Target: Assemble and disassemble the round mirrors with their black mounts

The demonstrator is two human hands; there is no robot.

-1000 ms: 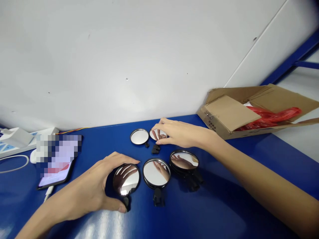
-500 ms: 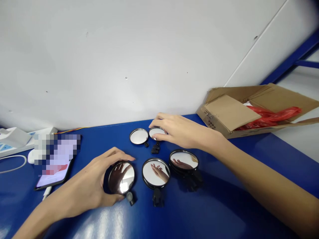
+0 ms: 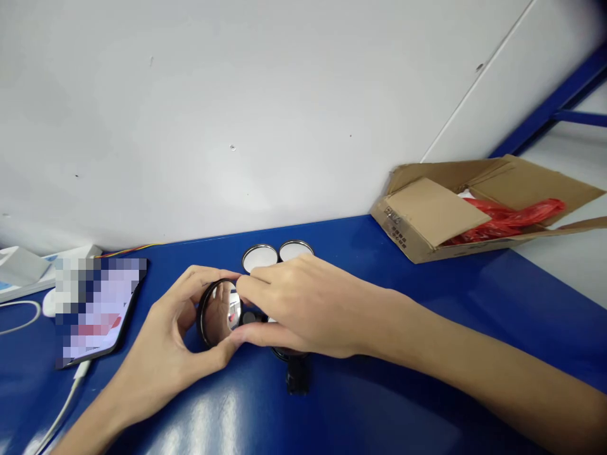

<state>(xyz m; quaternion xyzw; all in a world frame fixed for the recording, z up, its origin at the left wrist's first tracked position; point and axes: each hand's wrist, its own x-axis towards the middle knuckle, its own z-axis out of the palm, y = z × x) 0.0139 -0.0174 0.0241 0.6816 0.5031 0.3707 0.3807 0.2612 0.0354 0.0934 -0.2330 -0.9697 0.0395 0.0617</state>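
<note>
White wall [image 3: 284, 126] fills the upper view, and below it spreads the glossy blue table [image 3: 370, 404]. At the far right sits the cardboard box [image 3: 408, 243], flaps raised, with a red bag [image 3: 512, 218] inside. From the lower right corner the right arm [image 3: 455, 344] slants up and leftward across the table; its right hand [image 3: 308, 303] is back-side up, knuckles raised, the fingers pointing left. From the lower left the other wrist rises to the left hand [image 3: 171, 335], which is bent in a rounded C, palm facing right, fingers arched over the far edge of the mirror [image 3: 218, 316] and thumb stretched along its near edge, so it clasps the mirror between them. The right index fingertip and thumb meet the mirror's right side, one above the other, the two thumb tips touching or nearly so; whether the right hand pinches or merely steadies it I cannot tell. The mirror stands tilted in front of the person, its glass turned toward the right. Left of it lies the phone [image 3: 104, 309], plugged into a white cable [image 3: 66, 404]. Beyond the right hand two far mirrors [image 3: 258, 256] lie side by side; a near mirror [image 3: 284, 355] is mostly hidden beneath that hand, its black mount [image 3: 298, 378] showing. Smallest is a dark stub [image 3: 251, 318] between the right index finger and thumb.
</note>
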